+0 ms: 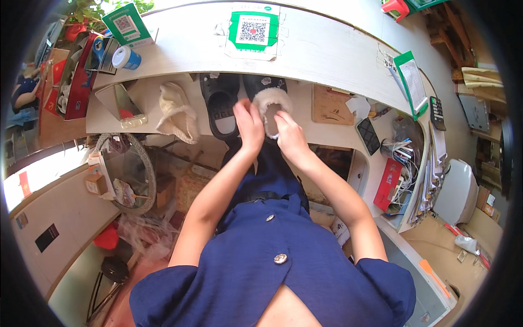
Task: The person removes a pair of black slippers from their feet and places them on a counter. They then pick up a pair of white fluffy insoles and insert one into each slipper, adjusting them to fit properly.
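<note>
Two black clogs stand side by side on the desk before me, the left clog (220,106) open to view and the right clog (265,81) largely covered. A fleece-lined, cream-coloured liner (274,98) lies at the right clog. My right hand (292,135) pinches the liner's right rim, fingertips at its opening. My left hand (249,126), slightly blurred, is at the liner's left side with its fingers together; whether it grips the fleece is hidden. A second cream liner (177,112) rests on the desk to the left, its fluffy opening towards me.
A raised white counter (184,36) spans the far side. Left stand a mirror (120,102) and a blue cup (126,58). To the right lie a wooden board (331,107), a black phone (368,136), a pen holder (390,147) and a red box (388,184).
</note>
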The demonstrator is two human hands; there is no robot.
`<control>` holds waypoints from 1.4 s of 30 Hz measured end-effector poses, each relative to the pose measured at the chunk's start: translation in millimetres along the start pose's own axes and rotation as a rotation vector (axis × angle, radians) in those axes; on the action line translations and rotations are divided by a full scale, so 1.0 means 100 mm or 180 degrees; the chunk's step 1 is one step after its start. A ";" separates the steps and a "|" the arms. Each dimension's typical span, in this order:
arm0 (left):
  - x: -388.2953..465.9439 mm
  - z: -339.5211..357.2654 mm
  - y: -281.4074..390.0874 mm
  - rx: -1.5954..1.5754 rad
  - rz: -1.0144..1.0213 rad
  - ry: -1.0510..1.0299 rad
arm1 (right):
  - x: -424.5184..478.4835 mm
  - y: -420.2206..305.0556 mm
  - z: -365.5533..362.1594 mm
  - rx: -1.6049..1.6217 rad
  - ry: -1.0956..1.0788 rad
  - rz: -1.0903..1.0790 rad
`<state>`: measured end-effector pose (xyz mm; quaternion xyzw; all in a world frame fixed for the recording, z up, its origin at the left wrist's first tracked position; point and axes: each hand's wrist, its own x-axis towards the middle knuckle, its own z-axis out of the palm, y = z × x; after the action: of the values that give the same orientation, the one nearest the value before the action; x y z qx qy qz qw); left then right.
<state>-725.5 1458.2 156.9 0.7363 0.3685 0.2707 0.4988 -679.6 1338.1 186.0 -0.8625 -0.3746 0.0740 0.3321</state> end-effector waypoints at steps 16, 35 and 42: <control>-0.46 0.10 0.02 -0.1020 -0.1634 -0.0870 | 1.01 0.44 0.59 -0.0638 -0.2684 0.0375; 0.03 -0.20 -0.11 -0.3508 -0.3068 -0.1957 | 0.78 0.28 0.23 0.0807 -0.2099 0.1002; -0.24 -0.32 0.02 -0.4081 -0.3414 -0.1906 | 0.29 0.12 0.34 0.1165 -0.1544 0.1421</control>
<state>-763.5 1455.3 169.3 0.0834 0.2955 -0.0491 0.9504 -664.7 1370.1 155.8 -0.8067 -0.2257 0.4123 0.3582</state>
